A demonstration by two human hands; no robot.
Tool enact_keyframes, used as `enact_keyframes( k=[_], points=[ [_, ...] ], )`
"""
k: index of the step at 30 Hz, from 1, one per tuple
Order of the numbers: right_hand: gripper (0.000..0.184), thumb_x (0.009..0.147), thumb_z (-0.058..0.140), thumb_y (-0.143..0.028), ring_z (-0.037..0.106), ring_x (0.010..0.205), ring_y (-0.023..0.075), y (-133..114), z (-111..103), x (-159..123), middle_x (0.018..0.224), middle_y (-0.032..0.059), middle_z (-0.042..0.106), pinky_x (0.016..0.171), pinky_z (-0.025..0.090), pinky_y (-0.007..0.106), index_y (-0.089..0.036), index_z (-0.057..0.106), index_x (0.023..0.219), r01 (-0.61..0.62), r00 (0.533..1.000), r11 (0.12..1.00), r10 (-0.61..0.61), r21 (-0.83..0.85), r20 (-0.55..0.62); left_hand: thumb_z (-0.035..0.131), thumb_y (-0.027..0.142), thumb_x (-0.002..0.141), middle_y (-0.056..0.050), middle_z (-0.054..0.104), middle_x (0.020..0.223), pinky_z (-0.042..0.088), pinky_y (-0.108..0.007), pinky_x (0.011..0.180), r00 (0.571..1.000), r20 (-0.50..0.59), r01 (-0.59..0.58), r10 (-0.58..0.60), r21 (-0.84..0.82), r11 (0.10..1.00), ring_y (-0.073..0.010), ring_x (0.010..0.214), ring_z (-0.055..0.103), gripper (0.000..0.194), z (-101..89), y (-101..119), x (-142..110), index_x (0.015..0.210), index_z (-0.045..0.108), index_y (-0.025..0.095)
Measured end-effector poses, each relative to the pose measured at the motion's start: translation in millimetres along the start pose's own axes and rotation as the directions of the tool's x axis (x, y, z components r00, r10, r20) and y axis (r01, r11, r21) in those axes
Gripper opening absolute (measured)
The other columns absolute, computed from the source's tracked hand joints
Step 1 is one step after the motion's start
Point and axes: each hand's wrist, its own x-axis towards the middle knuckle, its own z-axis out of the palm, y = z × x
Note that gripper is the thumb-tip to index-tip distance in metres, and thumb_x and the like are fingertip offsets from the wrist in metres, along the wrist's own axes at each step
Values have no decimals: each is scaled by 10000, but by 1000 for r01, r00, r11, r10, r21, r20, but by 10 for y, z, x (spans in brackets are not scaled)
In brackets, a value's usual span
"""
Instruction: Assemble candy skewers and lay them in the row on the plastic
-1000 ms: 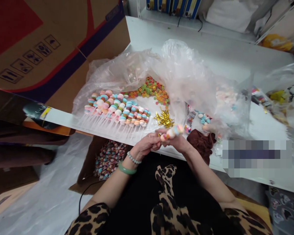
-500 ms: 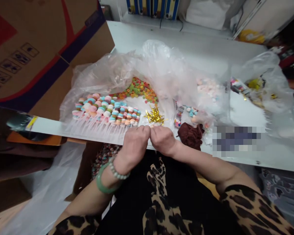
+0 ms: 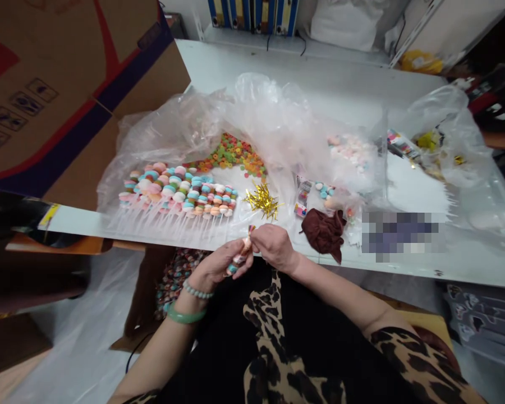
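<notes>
- Candy stick [image 3: 237,262] is held slanted just off the near edge of the surface [image 3: 349,78], its tip pointing toward that edge.
- Its body is cradled in the curved fingers of the left hand [image 3: 219,261], seemingly so that it is steadied from below.
- Its narrow tip is pinched by the curled right hand [image 3: 273,245], probably for finer control; the fingertips are hidden.
- Gold strips [image 3: 263,201] are heaped close to the near edge, just beyond the hands, presumably for a short reach.
- Sweet skewers [image 3: 177,191] are laid toward the near left corner, white sticks pointing to the near edge, likely for easy lifting.
- Brown cloth [image 3: 323,231] is bunched at the near edge, beside the right hand.
</notes>
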Motion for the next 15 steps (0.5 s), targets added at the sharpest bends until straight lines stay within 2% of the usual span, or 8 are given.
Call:
enact_keyframes(
  k=[2,5,7,9,11,13,14,15],
  points=[
    [179,771,589,-345,459,541,118,69,15,-2,581,-24,506,557,391,246,-204,522,684,-245,960,948,208,203,185,686,651,691,-12,550,548,280,-205,409,992,-95,-66,88,218,974,-100,430,433,484,-54,65,-122,655,623,172],
    [250,747,590,-432,377,435,86,125,87,-8,534,-46,483,460,321,217,-190,532,732,-603,737,713,326,357,592,769,496,650,-20,626,650,396,-224,572,973,-162,-49,165,551,833,-170,638,562,307,-73,204,-301,706,686,206],
    [240,761,582,-426,398,429,87,106,155,-39,542,-41,512,457,328,213,-187,560,760,-646,663,707,335,287,669,733,460,692,-19,655,699,399,-235,646,970,-179,21,167,740,672,-195,727,597,227,-51,273,-406,734,702,239],
    [150,780,590,-351,453,451,99,52,188,-77,548,-40,548,482,344,215,-201,599,772,-499,731,862,367,85,575,655,442,772,-16,667,717,374,-242,663,970,-208,126,127,874,469,-194,743,611,188,-41,285,-507,739,693,261],
    [67,800,593,-279,538,531,124,5,111,-94,589,-30,601,538,366,224,-226,627,776,-238,890,941,310,-239,335,567,442,839,-22,688,753,360,-260,664,953,-299,269,53,912,310,-207,760,633,219,-86,220,-628,773,686,271],
    [97,850,560,-268,616,675,162,15,-113,-72,712,2,675,614,396,246,-245,645,810,-138,985,830,171,-541,10,495,467,876,-53,711,800,373,-291,669,890,-454,449,-28,866,220,-250,807,660,280,-208,74,-781,841,688,267],
    [140,884,523,-276,637,747,181,50,-269,-46,796,26,704,652,413,260,-246,652,839,-203,979,760,133,-617,-158,473,484,880,-81,716,812,387,-313,673,835,-547,548,-62,817,177,-285,832,668,316,-288,-23,-864,870,690,255],
    [191,918,473,-282,647,796,206,106,-435,-11,865,58,717,684,426,284,-237,657,889,-337,929,686,132,-645,-345,446,492,890,-115,716,824,404,-343,687,783,-622,618,-30,771,151,-316,847,670,354,-372,-128,-943,903,687,233]
  ],
)
